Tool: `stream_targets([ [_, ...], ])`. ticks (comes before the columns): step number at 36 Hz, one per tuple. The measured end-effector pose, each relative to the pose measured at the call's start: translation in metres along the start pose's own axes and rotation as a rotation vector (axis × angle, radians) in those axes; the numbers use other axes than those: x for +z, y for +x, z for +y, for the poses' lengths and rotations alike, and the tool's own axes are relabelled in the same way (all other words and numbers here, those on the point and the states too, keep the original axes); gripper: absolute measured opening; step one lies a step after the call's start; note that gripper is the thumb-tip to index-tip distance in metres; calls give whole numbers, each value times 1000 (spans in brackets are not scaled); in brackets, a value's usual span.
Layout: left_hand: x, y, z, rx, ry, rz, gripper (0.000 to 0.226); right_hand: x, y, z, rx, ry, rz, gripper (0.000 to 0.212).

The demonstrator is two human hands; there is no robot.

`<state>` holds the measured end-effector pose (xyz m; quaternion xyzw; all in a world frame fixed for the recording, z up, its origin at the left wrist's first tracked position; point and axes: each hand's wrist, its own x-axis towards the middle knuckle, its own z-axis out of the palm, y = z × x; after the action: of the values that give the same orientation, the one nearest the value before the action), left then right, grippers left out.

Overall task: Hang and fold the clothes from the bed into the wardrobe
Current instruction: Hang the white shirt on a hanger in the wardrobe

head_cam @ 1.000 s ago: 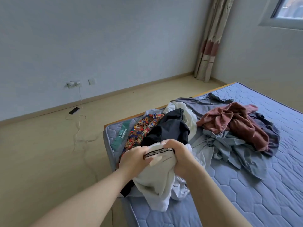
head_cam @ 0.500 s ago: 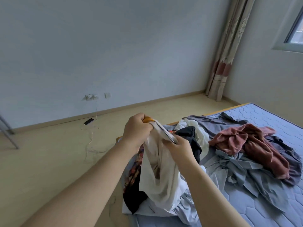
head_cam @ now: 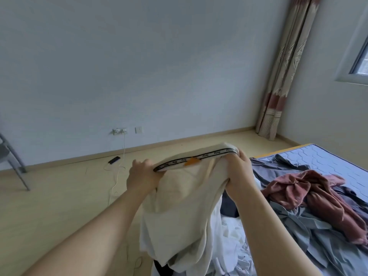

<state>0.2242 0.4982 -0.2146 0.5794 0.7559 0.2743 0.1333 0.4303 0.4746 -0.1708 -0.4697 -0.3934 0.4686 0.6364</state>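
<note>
Fingers: those of the left hand (head_cam: 142,179) curl round the left end of a black printed neckband (head_cam: 196,158); those of the right hand (head_cam: 240,172) clench bunched fabric at the band's right end. Most fingertips are buried in cloth.

Item held: cream garment (head_cam: 179,216), stretched between both hands by its neck opening, raised above the near bed corner, body hanging down. An orange tag (head_cam: 192,161) sits just under the band. The band's lettering is too small to read. Lower hem merges with white cloth beneath; garment type unclear beyond a top.

On the bed: blue quilted mattress (head_cam: 328,158), right edge cut off by the frame. Pile of clothes includes a dusty-pink garment (head_cam: 310,190), grey-blue garments (head_cam: 298,226) and white clothing (head_cam: 231,234) partly hidden behind the right forearm. A dark garment (head_cam: 228,206) shows only as a sliver.

Floor and walls: phone (head_cam: 114,159) on a white cable (head_cam: 117,176) running from a wall socket (head_cam: 119,130); grey chair leg (head_cam: 16,166), mostly out of frame; patterned curtain (head_cam: 282,76); window corner (head_cam: 358,56) cropped at right.
</note>
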Motion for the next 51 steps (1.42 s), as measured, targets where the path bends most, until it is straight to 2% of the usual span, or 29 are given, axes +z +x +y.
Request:
stream_targets([
  [3,-1,1,-7,-172,-273,-114,29,-5,-3,14,43,-93,50,37],
  [6,-3,5,-8,-319,-589,-146,16,-6,-4,22,91,-146,47,49],
  [8,-12,7,1,-365,-791,-152,10,-3,-2,19,111,-125,57,39],
  [11,-36,12,19,-344,-1045,-71,13,4,1,9,89,-100,46,30],
  [14,-65,11,32,-203,-1140,129,13,14,2,-2,8,-3,5,32],
  [17,-79,6,31,-112,-1053,271,14,24,0,-9,-26,-8,-35,14],
  [21,-74,1,8,-167,-887,326,19,37,-8,2,24,-135,-51,20],
  [25,-75,-12,-17,-240,-889,381,18,54,-18,16,70,-111,-105,23],
  [29,-94,-29,-35,-321,-946,467,17,82,-31,22,116,-67,-238,24],
  [36,-146,-68,-62,-323,-1005,602,20,140,-68,18,183,23,-502,18],
  [51,-288,-195,-139,-194,-988,969,21,253,-210,-5,215,201,-956,22],
])
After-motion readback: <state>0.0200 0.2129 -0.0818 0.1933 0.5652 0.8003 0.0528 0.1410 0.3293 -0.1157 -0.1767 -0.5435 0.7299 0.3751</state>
